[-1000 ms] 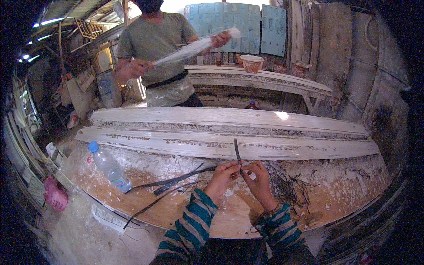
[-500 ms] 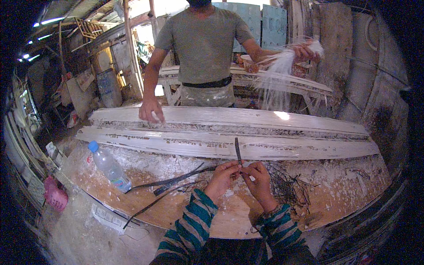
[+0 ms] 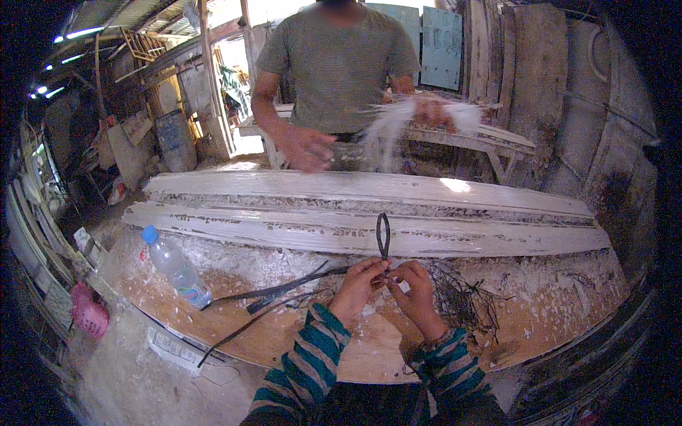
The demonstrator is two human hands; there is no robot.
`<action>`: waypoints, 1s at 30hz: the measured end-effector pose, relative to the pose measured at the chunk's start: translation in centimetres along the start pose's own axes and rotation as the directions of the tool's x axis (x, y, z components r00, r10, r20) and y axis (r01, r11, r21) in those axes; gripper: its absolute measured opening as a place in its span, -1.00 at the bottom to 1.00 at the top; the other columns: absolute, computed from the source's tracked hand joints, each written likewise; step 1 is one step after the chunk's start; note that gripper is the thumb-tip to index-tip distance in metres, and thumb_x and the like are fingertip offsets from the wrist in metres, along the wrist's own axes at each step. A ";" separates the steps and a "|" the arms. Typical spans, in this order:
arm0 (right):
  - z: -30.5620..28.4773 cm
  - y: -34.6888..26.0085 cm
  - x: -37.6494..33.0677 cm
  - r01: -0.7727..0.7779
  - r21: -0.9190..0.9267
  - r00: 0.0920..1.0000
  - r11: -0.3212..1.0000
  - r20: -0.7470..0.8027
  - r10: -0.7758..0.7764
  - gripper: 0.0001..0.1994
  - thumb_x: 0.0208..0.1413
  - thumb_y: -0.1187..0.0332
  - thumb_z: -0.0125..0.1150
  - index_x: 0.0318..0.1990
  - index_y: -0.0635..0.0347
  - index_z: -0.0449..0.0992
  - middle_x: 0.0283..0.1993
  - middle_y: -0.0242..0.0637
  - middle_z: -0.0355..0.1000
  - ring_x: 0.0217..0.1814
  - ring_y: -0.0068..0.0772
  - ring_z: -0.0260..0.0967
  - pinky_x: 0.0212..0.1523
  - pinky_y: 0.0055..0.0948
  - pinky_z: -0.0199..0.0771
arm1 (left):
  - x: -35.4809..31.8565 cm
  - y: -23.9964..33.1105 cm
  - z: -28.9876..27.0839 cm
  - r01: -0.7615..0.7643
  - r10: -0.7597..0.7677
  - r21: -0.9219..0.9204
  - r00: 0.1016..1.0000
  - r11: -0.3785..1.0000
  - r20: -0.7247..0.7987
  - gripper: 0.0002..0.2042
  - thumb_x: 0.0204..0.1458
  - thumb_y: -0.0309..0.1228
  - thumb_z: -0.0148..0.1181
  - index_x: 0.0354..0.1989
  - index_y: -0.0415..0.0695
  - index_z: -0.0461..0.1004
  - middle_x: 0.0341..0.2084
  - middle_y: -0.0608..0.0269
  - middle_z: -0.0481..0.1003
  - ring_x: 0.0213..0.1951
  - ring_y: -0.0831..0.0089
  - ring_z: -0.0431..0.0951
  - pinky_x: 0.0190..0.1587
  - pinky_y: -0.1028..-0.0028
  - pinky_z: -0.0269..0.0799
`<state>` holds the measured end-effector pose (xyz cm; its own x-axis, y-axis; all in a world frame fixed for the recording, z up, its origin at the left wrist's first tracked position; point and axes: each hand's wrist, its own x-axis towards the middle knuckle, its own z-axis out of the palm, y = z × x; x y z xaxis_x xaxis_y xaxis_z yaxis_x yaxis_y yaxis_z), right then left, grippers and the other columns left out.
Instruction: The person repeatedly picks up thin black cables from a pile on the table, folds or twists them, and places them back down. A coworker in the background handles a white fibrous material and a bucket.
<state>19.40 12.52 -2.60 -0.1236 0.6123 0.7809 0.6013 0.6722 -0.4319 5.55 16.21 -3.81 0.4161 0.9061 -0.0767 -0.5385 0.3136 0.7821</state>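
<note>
A thin dark strip [image 3: 383, 238], bent into an upright loop, stands above the plaster-crusted worktop [image 3: 568, 298]. The left hand [image 3: 357, 284] and right hand [image 3: 414, 292] both pinch its base with clenched fingers. A plastic bottle [image 3: 175, 267] lies well apart to the left.

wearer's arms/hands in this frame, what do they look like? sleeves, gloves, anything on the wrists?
Both forearms wear long knit sleeves with horizontal stripes in teal, dark navy and thin orange-red bands, cuffs ending at the wrists. The left hand and right hand are bare: no gloves. No watch or band shows.
</note>
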 end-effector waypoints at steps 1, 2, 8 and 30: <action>0.0 -0.1 0.1 0.004 0.003 1.000 1.000 -0.001 -0.004 -0.84 -0.30 0.54 0.24 -0.46 0.13 0.46 -0.46 -0.31 0.31 -0.39 -0.31 0.27 -0.34 -0.40 0.24 | 0.0 0.0 0.1 -0.007 0.007 0.003 1.000 1.000 -0.007 -0.85 -0.04 -0.38 0.14 -0.31 -0.14 0.46 -0.39 0.39 0.46 -0.41 0.62 0.42 -0.35 0.66 0.33; 0.0 -0.1 0.1 0.011 0.014 1.000 1.000 -0.001 -0.011 -0.84 -0.29 0.54 0.24 -0.47 0.13 0.46 -0.47 -0.32 0.31 -0.39 -0.31 0.27 -0.34 -0.40 0.23 | -0.1 0.0 0.2 -0.010 0.010 -0.012 1.000 1.000 -0.014 -0.86 -0.04 -0.38 0.14 -0.32 -0.14 0.45 -0.39 0.39 0.46 -0.40 0.61 0.43 -0.34 0.66 0.34; 0.1 -0.1 0.1 -0.028 0.039 0.999 0.999 -0.018 0.029 -0.86 -0.26 0.53 0.24 -0.47 0.18 0.43 -0.49 -0.30 0.30 -0.44 -0.34 0.26 -0.37 -0.44 0.24 | -0.1 -0.1 0.1 -0.051 0.052 0.022 0.999 0.998 -0.006 -0.88 -0.05 -0.37 0.15 -0.36 -0.12 0.44 -0.41 0.40 0.45 -0.41 0.59 0.43 -0.36 0.63 0.33; 0.9 2.6 -0.9 -0.569 0.728 0.733 0.383 0.237 0.638 -0.92 0.01 0.47 0.08 -0.31 0.20 0.41 -0.34 -0.40 0.38 -0.31 -0.55 0.32 -0.24 -0.55 0.35 | 0.0 -0.9 0.9 -0.222 0.273 0.475 0.961 0.852 -0.041 -0.80 -0.09 -0.30 0.20 -0.50 -0.19 0.43 -0.65 0.41 0.38 -0.57 0.65 0.30 -0.51 0.64 0.17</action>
<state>20.39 14.12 -4.82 0.1063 0.9761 0.1898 -0.2740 0.2122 -0.9380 6.68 15.71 -3.98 0.2231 0.9680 0.1146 -0.2028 -0.0689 0.9768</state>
